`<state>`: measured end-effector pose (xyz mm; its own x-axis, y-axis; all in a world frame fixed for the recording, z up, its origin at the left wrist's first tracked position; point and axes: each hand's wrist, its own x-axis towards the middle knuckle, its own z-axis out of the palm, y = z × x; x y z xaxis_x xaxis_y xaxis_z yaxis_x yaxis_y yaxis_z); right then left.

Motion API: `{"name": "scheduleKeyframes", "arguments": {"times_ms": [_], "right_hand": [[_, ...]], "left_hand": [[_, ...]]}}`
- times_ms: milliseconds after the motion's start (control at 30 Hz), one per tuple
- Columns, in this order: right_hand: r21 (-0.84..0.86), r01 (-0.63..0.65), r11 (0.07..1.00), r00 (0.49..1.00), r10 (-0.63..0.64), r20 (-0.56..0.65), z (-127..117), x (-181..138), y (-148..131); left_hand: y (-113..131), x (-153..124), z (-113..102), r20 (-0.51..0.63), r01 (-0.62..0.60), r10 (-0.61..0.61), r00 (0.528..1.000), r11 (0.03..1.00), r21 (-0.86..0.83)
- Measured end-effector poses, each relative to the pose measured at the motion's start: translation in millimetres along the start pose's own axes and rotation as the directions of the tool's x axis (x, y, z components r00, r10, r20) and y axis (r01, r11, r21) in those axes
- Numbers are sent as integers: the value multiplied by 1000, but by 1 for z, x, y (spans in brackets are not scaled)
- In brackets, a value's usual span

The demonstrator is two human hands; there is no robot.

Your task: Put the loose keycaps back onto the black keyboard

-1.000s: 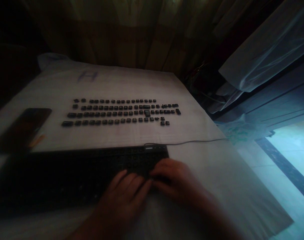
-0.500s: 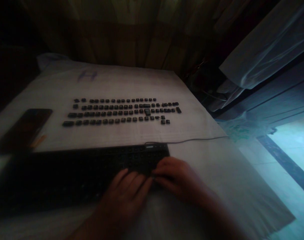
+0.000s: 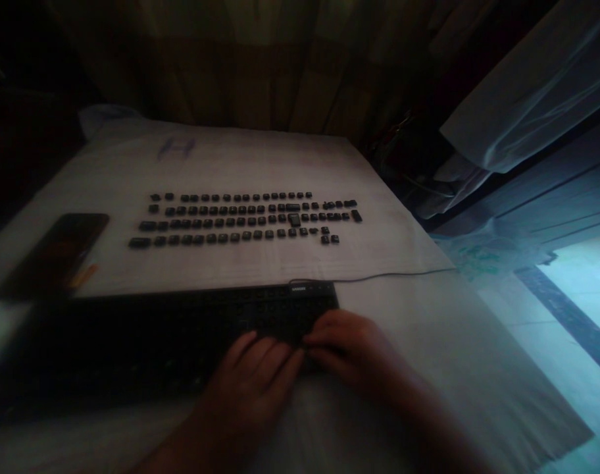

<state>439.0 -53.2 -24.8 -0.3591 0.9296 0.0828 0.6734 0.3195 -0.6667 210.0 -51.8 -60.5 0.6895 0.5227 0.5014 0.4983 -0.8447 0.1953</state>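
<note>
A black keyboard (image 3: 147, 342) lies along the near side of the table, its surface very dark. Over its right part rests my left hand (image 3: 255, 375), fingers stretched forward, its index fingertip close to my right hand. My right hand (image 3: 349, 349) is at the keyboard's right end, thumb and fingers pinched together. What is between those fingertips is hidden and too dark to make out. Beyond the keyboard, several loose black keycaps (image 3: 235, 237) stand in rows on the white table cover.
A dark phone (image 3: 58, 253) lies at the left, with a small orange item (image 3: 84, 276) beside it. The keyboard's cable (image 3: 379, 276) runs off to the right over the white table cover (image 3: 428, 342). Curtains (image 3: 221, 72) hang behind the table.
The view has shifted very slightly, so the things on the table appear a little farther right. Both hands stay at the same part of the keyboard.
</note>
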Motion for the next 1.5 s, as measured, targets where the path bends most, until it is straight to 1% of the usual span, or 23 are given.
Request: {"name": "scheduleKeyframes", "arguments": {"times_ms": [133, 300, 433, 500, 600, 667, 767, 900, 967, 1033, 1167, 1233, 1300, 1367, 1433, 1500], "right_hand": [[-9, 4, 1000, 1000, -4, -1, 0, 1, 0], [-62, 33, 998, 999, -34, -5, 3, 1, 0], [-45, 29, 999, 1000, -29, -4, 3, 1, 0], [-6, 27, 1000, 1000, -27, -14, 2, 1, 2], [145, 27, 989, 995, -13, -95, -1, 2, 5], [255, 16, 967, 987, 26, -161, -4, 3, 9], [356, -32, 934, 959, 129, -254, -7, 4, 16], [437, -146, 888, 877, 320, -358, -10, 5, 26], [471, -190, 862, 839, 391, -378, -11, 7, 33], [491, -221, 843, 813, 437, -385, -10, 8, 39], [462, -292, 837, 775, 490, -399, -7, 12, 49], [438, -309, 844, 766, 493, -412, -5, 13, 52], [409, -309, 859, 772, 478, -420, -4, 15, 53], [364, -307, 879, 789, 449, -419, -5, 19, 55], [299, -302, 905, 806, 410, -426, -10, 25, 59], [211, -294, 932, 813, 360, -457, -17, 34, 63]], "left_hand": [[0, 0, 2, -5, 3, -3, 1000, 1000, 1], [0, 0, 3, 5, 5, -5, 1000, 1000, -9], [-1, 1, 1, 19, 1, -1, 1000, 1000, -5], [-1, 1, 1, 36, -5, 5, 999, 1000, -5], [-2, 0, 0, 35, -9, 9, 999, 1000, -5], [-2, -1, 0, 35, -10, 10, 999, 1000, -1], [-2, -2, 0, 31, -21, 21, 999, 1000, -5], [-3, -1, 0, 24, -35, 35, 999, 999, -9], [-3, -1, -1, 26, -35, 35, 999, 999, -4], [-4, -1, -1, 33, -38, 38, 999, 999, -4], [-4, -3, 1, 29, -35, 36, 999, 999, -11], [-4, -3, 2, 8, -29, 29, 1000, 1000, -10], [-4, -2, 3, -17, -28, 27, 999, 1000, -10], [-4, -2, 5, -44, -34, 34, 998, 999, -3], [-6, -3, 8, -70, -34, 35, 997, 999, 11], [-7, -4, 12, -95, -36, 38, 995, 999, 27]]}}
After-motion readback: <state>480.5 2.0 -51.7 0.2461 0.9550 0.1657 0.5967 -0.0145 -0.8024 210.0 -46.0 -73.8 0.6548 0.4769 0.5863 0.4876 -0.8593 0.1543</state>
